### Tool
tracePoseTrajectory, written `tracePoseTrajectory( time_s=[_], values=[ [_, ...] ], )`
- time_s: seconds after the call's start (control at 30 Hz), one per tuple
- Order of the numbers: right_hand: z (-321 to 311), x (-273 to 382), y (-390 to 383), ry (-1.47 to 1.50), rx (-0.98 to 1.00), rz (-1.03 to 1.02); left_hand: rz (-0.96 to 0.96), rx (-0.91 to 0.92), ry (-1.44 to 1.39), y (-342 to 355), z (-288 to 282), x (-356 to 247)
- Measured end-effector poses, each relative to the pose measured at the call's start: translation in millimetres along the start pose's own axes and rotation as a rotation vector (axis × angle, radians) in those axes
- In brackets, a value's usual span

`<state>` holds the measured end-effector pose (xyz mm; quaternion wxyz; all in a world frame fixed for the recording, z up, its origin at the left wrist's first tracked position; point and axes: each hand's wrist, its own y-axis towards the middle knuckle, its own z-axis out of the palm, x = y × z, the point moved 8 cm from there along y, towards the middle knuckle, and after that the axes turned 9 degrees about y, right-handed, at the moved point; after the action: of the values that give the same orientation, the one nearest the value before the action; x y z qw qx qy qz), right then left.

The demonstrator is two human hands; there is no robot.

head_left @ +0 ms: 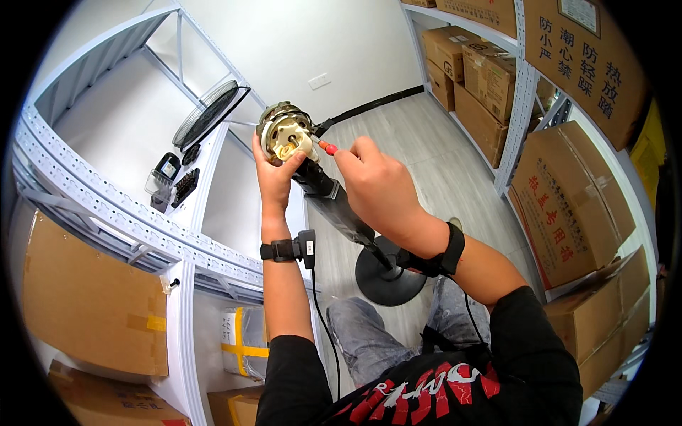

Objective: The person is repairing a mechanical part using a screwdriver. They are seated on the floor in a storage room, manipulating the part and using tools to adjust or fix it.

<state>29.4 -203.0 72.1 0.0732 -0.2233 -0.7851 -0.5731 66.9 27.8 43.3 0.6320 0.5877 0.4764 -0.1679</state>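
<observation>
An opened fan motor [278, 122], with cream plastic gear parts [290, 138] exposed, sits at the top of a black fan stand [334, 206]. Fingers of my left hand [273, 177] wrap around its left side, the thumb lying near the cream parts. My right hand [376, 181] is closed around a screwdriver with a red and orange handle [327, 147], which points at the motor's right side. The screwdriver's tip is too small to make out. Below, the round black base [387, 284] rests on the floor between my feet and the shelves.
A white metal shelf [192, 220] on the left holds a black fan grille [213, 117], a clear-lidded case [163, 174] and a black bit holder [186, 187]. Cardboard boxes [575, 199] fill the right shelving. A cable [323, 319] hangs from my left wrist strap.
</observation>
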Motion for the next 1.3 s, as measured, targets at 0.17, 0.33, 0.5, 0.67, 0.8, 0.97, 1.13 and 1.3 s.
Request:
tracePoseTrajectory(
  time_s=[0.17,0.33,0.5,0.67,0.8,0.97,1.13,1.3],
  values=[
    [13.2,-13.2,-6.4,0.006,0.097,0.090,0.003,-0.004,0.012,1.3,-2.1,3.5],
    [7.3,-8.5,-2.1,0.134,0.052,0.096,-0.015,-0.001,-0.008,-0.1,-2.7,3.6],
    [6.8,-5.3,-2.1,-0.021,0.058,0.046,-0.002,0.003,-0.023,0.2,0.6,-1.5],
    [21.4,-16.7,-7.2,-0.004,0.093,0.098,0.001,0.003,-0.018,1.3,-0.5,0.2],
    [11.8,-20.2,-4.5,0.319,-0.029,0.104,-0.002,0.015,-0.019,-0.6,-1.1,-0.6],
    [6.1,-12.0,-2.4,0.106,0.016,0.078,0.005,0.012,-0.018,0.9,-0.1,-0.2],
    [5.9,-8.0,-2.3,-0.031,0.022,0.071,0.000,0.006,-0.031,-1.1,0.4,-0.8],
    [2.8,-17.3,1.0,0.192,-0.033,0.107,-0.009,0.014,-0.047,-0.7,-2.9,3.1]
  ],
)
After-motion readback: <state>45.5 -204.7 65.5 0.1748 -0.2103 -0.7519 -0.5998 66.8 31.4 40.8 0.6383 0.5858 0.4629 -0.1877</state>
